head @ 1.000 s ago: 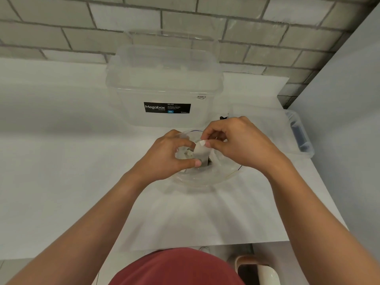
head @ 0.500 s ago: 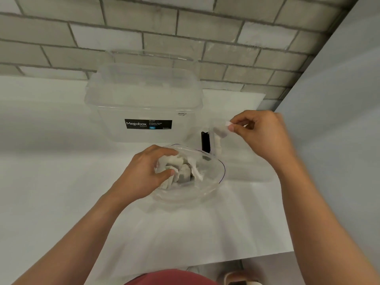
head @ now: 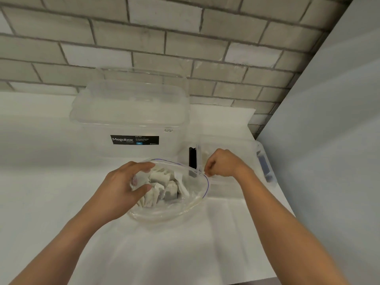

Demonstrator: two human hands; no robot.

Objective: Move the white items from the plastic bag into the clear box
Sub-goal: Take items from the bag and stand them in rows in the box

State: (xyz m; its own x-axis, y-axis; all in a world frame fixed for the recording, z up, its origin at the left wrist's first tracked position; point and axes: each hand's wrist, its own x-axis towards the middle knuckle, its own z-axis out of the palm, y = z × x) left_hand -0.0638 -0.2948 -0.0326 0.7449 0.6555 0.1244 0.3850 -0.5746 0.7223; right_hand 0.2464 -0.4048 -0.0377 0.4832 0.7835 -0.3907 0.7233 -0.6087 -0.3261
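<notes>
lots of white items (head: 162, 183) sit in the plastic bag (head: 174, 212). left hand (head: 123, 184) holds its rim. right hand (head: 224, 163) curls over the clear box (head: 242, 146) at 3 o'clock; i cannot tell if it holds one.

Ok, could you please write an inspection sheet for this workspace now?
Surface: white table.
Job's things: open bag holding white items; low clear box right of it.
Clutter: lidded Megabox tub behind the bag.
Fingers: left hand grips the bag's rim; right hand curled by the bag's right rim, hold unclear.
Cables: nothing seen.
Surroundings: brick wall behind, grey panel on the right.
</notes>
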